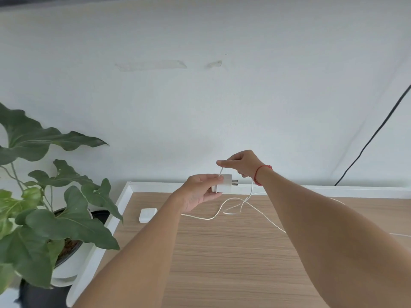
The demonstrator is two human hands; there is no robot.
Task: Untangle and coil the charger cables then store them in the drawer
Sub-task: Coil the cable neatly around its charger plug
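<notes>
at the far left we see a leafy green plant (55, 196) in a white pot (69, 270), standing just beside the bench (222, 263), off its left edge. the bench has a wood-grain top with a white rim (115, 218) along the left and back sides. near its back left corner a small white block (148, 215) lies flat on the wood; we cannot tell what it is.

moving right, the left hand (200, 192) is raised above the bench with its fingers and thumb curled round a white charger plug (224, 183), whose metal prongs (235, 182) point to the right. the white charger cable (209, 218) runs up from the plug to the right hand (242, 163), which is held slightly higher and just beside the left one. its thumb and fingers pinch the cable. from the right hand the cable hangs down to the bench, lies there in loose crossing loops behind both forearms, and trails on to the right across the wood. a red string bracelet (262, 172) sits on the right wrist.

behind everything rises a pale wall (222, 107) with faint tape marks (151, 64). at the far right a black cord (373, 134) slants down the wall to the bench's back rim.
</notes>
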